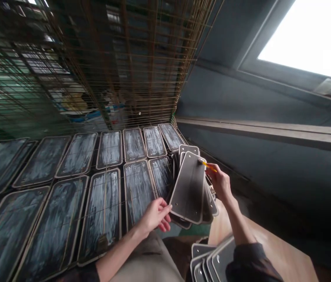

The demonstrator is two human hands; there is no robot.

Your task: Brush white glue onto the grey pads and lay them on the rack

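My left hand [157, 215] pinches the near left corner of a dark rectangular panel [186, 190] with rounded corners, a pale rim and small holes or studs near its ends. The panel lies tilted on a stack of similar panels [189, 149]. In my right hand [220, 182] is a small paintbrush [211, 167] with a yellow handle, its bristles at the panel's far right edge. A faint dark streak runs down the panel's surface from near the bristles. To the left, panels streaked with whitish coating [103, 203] lie in rows on a wire rack.
More dark panels [212, 262] stand stacked by my right forearm, beside a light wooden board [283, 250]. A wire mesh cage [142, 70] rises behind the rows. A blue-grey wall with a ledge [265, 135] and a bright window [312, 39] are on the right.
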